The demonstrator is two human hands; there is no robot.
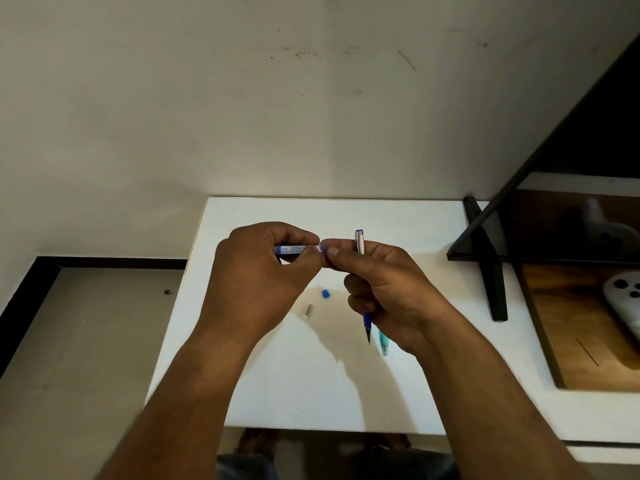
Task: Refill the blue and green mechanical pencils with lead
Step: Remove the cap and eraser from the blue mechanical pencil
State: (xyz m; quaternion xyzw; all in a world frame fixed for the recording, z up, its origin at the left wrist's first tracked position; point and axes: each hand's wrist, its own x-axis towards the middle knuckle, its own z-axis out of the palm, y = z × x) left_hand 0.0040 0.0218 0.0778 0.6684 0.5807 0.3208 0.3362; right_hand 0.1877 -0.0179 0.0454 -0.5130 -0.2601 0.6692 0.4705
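Observation:
My left hand grips a small blue-and-white lead tube, held level above the white table. My right hand holds the blue mechanical pencil upright in its curled fingers, tip pointing down. Its thumb and forefinger also pinch the right end of the lead tube. The green pencil lies on the table, mostly hidden under my right hand. A small blue cap and a short silver-and-white eraser piece lie on the table between my hands.
A black monitor on a crossed black stand fills the right side. A white controller lies on a wooden surface beyond it. The wall stands close behind the table; the floor drops off to the left.

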